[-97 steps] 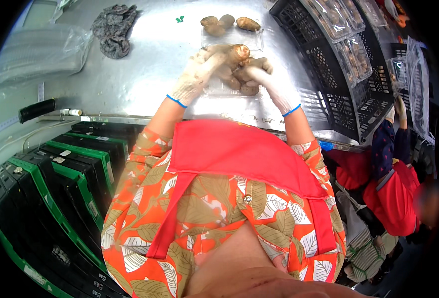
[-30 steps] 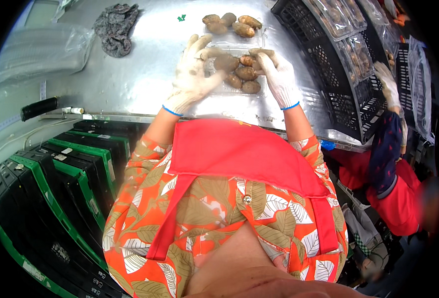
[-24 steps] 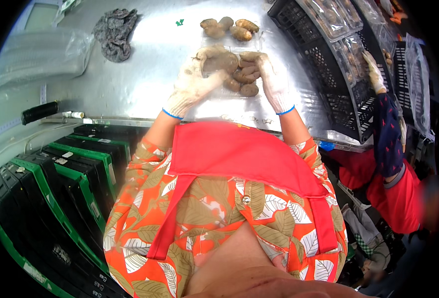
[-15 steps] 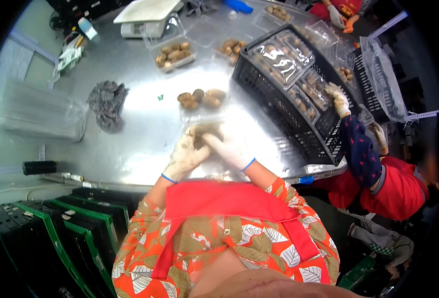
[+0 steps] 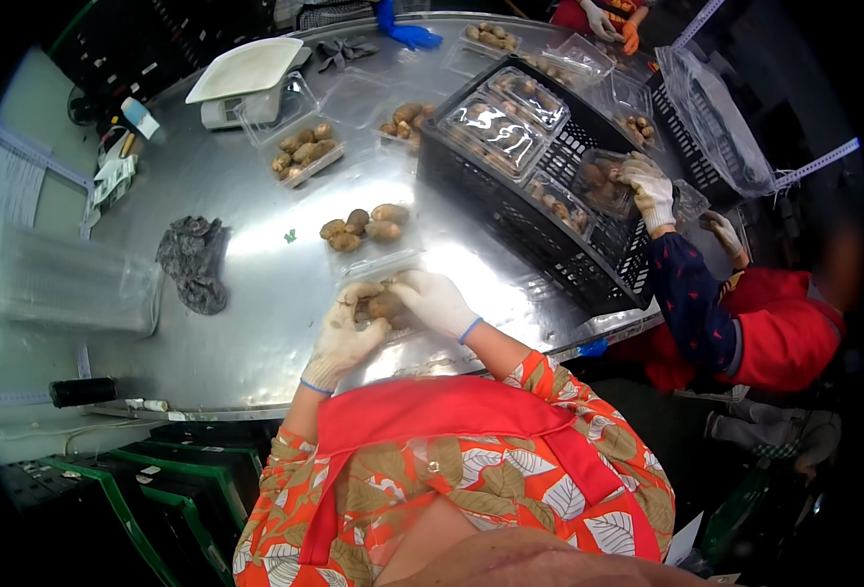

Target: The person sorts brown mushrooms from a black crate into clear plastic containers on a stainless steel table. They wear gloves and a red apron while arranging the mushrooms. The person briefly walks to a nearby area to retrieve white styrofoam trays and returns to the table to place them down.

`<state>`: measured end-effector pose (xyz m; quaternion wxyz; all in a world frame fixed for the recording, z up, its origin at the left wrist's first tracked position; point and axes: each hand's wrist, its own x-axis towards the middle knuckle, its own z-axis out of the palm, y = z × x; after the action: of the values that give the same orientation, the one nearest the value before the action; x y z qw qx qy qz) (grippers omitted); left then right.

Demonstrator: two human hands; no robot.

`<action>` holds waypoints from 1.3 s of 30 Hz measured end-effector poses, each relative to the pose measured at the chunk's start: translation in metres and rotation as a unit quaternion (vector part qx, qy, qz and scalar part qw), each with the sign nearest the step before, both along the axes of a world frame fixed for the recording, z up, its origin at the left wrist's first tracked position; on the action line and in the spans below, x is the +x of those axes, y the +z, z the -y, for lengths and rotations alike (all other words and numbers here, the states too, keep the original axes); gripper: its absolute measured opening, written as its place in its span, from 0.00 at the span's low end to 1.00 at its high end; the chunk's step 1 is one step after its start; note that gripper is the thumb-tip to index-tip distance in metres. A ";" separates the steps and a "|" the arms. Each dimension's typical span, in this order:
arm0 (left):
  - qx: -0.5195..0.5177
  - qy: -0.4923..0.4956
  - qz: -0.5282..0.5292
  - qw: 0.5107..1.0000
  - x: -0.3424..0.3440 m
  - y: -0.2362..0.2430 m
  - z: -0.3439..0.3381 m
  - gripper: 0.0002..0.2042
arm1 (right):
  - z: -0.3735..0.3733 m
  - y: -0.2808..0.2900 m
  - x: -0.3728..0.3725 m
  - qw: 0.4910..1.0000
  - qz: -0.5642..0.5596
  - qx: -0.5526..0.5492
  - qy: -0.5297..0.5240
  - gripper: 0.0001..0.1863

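Both my hands wear whitish knitted gloves with blue bands at the wrists and sit close together over the near part of the steel table. Brown taro-like tubers lie between them. My left hand is closed, its fingers curled against the tubers from the left. My right hand is closed from the right, fingertips bent down onto the same tubers; part of the grip is hidden. Just beyond my fingers rests an open clear plastic box with several similar tubers at its far end.
A black crate of filled clear boxes stands at the right, where a co-worker's gloved hand holds another box. Farther back are a scale and a filled box. A grey cloth and stacked clear plastic lie left.
The view has shifted, so the table appears lower and further left. My hands have parted slightly, showing more of the tubers. The co-worker's hand now lifts a clear box at the crate.
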<state>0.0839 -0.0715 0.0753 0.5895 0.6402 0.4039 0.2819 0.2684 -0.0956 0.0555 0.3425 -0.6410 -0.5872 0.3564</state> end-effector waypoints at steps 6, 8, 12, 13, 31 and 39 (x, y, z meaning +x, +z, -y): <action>0.004 0.004 -0.047 0.999 -0.008 -0.008 -0.007 0.23 | -0.002 0.007 0.007 0.987 -0.148 -0.062 -0.012 0.21; 0.013 0.004 -0.042 0.999 -0.009 -0.021 -0.009 0.24 | -0.002 0.006 0.006 0.988 -0.140 -0.052 0.041 0.21; -0.028 0.020 -0.007 0.999 -0.001 -0.016 -0.004 0.27 | 0.002 0.013 -0.004 0.990 -0.100 -0.020 0.093 0.21; -0.053 0.030 0.051 0.997 0.002 -0.011 -0.001 0.29 | 0.005 0.020 -0.007 0.982 -0.166 -0.055 0.070 0.20; -0.054 0.011 0.120 0.991 -0.005 -0.010 -0.012 0.38 | -0.008 -0.003 0.006 0.998 0.024 -0.031 0.039 0.20; -0.032 0.034 0.106 0.993 -0.010 0.005 -0.021 0.40 | 0.001 0.019 0.008 0.955 -0.277 -0.089 0.058 0.26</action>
<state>0.0737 -0.0501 0.0800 0.6392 0.5736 0.3692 0.3550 0.2760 -0.0967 0.0749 0.4120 -0.5098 -0.4708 0.5905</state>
